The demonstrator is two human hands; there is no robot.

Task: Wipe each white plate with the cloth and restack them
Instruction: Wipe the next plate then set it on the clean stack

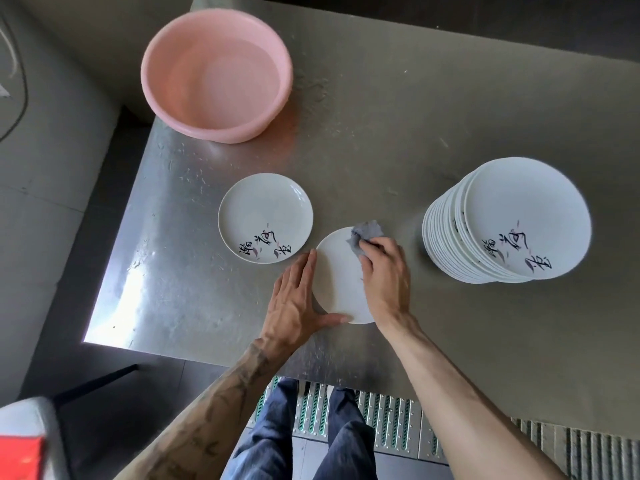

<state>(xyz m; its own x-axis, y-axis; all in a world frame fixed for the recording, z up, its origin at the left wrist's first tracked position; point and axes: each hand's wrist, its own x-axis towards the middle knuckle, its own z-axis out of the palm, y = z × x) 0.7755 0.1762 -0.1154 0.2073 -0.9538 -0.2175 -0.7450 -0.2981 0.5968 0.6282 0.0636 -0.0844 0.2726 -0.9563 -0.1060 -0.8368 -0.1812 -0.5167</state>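
Head view: right hand [384, 275] clenches the grey cloth [367, 233] (soft, bunches easily) on the white plate [337, 278] beneath its fingers. Left hand [298, 303], fingers straight, braces the rim opposite. The plate is probably stiff, slick and breakable, so lift it by the rim.

A plain white plate [337, 282] lies on the counter [381, 150], near the front edge. A small gray cloth [367, 232], all crumpled, sits on its far rim, held by the right hand [384, 271]. Just left lies a second plate [265, 216], face up, with black writing and pink marks. Well off to the right stands a tall stack [519, 209] of such plates, leaning a bit.
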